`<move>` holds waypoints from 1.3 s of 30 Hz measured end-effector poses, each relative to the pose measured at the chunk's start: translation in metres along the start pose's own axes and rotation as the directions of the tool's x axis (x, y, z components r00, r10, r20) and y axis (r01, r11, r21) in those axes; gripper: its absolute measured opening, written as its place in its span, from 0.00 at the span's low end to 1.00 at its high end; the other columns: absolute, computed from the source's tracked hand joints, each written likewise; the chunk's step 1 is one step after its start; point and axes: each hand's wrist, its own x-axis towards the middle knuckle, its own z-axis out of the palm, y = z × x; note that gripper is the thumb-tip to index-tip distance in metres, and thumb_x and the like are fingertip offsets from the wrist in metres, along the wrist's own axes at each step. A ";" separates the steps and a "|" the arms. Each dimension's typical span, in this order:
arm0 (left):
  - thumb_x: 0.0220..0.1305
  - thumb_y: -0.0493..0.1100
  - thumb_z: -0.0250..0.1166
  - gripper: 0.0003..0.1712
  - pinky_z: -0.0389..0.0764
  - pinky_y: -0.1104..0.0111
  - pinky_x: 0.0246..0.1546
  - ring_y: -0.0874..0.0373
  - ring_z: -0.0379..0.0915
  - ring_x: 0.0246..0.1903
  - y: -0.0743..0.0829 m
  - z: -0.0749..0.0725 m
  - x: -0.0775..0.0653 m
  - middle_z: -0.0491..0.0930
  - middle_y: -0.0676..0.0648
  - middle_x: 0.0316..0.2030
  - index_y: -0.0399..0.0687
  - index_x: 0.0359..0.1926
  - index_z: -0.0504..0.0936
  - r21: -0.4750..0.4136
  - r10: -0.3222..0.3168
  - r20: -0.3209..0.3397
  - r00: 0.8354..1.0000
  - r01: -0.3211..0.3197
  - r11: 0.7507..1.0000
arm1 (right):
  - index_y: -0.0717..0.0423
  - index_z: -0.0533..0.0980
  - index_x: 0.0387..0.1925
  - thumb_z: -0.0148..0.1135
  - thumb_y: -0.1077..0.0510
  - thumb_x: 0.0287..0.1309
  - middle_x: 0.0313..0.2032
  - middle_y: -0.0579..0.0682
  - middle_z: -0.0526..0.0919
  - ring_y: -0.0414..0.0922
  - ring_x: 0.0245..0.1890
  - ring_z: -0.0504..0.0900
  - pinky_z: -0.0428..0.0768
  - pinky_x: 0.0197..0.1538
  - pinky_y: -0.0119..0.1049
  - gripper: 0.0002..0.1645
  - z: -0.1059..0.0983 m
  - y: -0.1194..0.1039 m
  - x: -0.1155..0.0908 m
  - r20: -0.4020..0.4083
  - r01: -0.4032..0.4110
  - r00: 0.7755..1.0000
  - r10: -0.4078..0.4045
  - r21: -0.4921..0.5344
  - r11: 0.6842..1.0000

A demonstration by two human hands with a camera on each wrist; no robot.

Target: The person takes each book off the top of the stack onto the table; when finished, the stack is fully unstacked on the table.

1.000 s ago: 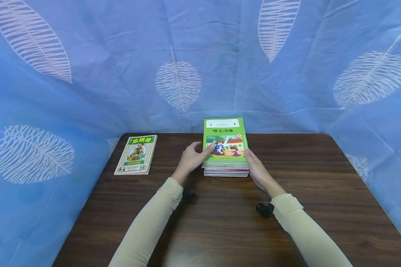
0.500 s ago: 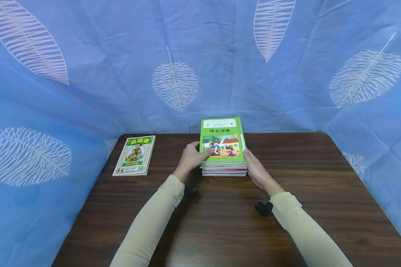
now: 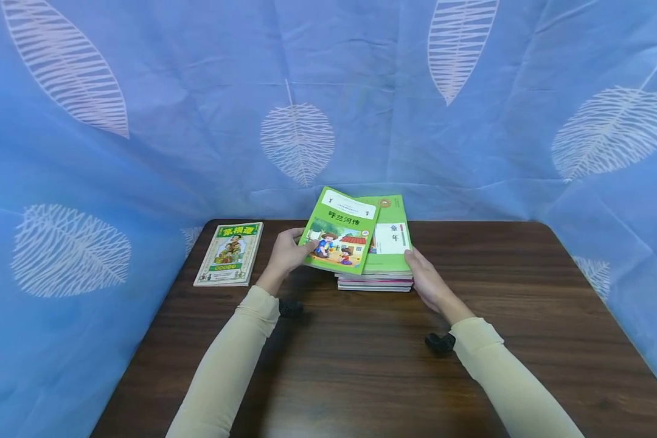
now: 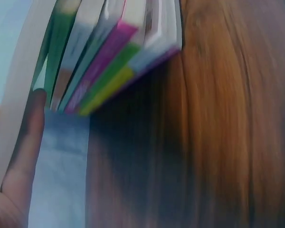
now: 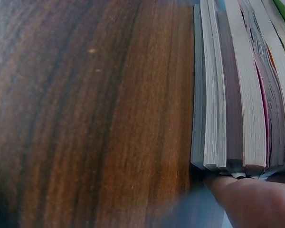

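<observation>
A green picture-covered book (image 3: 336, 234), tilted to the left, is pinched by my left hand (image 3: 288, 250), thumb on its cover. In the left wrist view a finger (image 4: 32, 137) lies under that book, apart from the coloured spines of the book stack (image 4: 104, 61). Its right part overlaps the stack in the head view. Another green book (image 3: 391, 210) with a white label tops the stack. My right hand (image 3: 431, 285) rests along the stack's right side, near the front corner. In the right wrist view a fingertip (image 5: 256, 199) sits against the stacked page edges (image 5: 254, 99).
A cream-and-green book (image 3: 230, 252) lies apart at the table's left back. The dark wooden table (image 3: 356, 365) ends at a blue leaf-patterned cloth (image 3: 356, 134) behind and at both sides.
The left hand has lifted the top green book, turned it and moved it leftward, uncovering another green book beneath. The right hand has stayed at the stack's right side.
</observation>
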 end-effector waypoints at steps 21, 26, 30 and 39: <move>0.79 0.41 0.59 0.35 0.88 0.69 0.41 0.50 0.85 0.48 -0.079 -0.055 -0.006 0.79 0.31 0.63 0.33 0.78 0.59 -0.112 -0.226 -0.117 0.967 0.213 0.971 | 0.49 0.36 0.86 0.30 0.35 0.83 0.77 0.69 0.63 0.61 0.77 0.64 0.63 0.80 0.58 0.43 -0.004 0.002 -0.005 -0.065 -0.062 0.996 0.060 -0.030 0.998; 0.78 0.43 0.61 0.35 0.88 0.61 0.43 0.45 0.83 0.51 -0.085 -0.051 -0.009 0.77 0.31 0.62 0.34 0.77 0.60 0.002 -0.210 -0.153 0.966 0.213 0.977 | 0.52 0.42 0.86 0.36 0.31 0.81 0.73 0.68 0.70 0.57 0.72 0.72 0.70 0.75 0.52 0.48 0.001 -0.004 -0.003 -0.110 -0.084 0.991 0.074 -0.088 0.993; 0.74 0.43 0.64 0.34 0.84 0.52 0.49 0.40 0.80 0.53 -0.079 -0.049 -0.012 0.78 0.30 0.58 0.31 0.73 0.65 0.200 -0.147 -0.208 0.967 0.189 0.961 | 0.52 0.45 0.85 0.38 0.30 0.80 0.71 0.67 0.73 0.56 0.69 0.74 0.73 0.71 0.49 0.48 0.002 -0.005 -0.002 -0.138 -0.091 0.988 0.074 -0.126 0.988; 0.69 0.46 0.70 0.28 0.83 0.53 0.36 0.46 0.82 0.35 -0.070 -0.048 -0.015 0.87 0.33 0.44 0.30 0.60 0.78 0.539 -0.035 -0.271 0.962 0.182 0.822 | 0.53 0.46 0.85 0.39 0.31 0.80 0.71 0.67 0.73 0.57 0.70 0.74 0.74 0.71 0.49 0.47 0.004 -0.008 -0.001 -0.167 -0.099 0.983 0.071 -0.164 0.981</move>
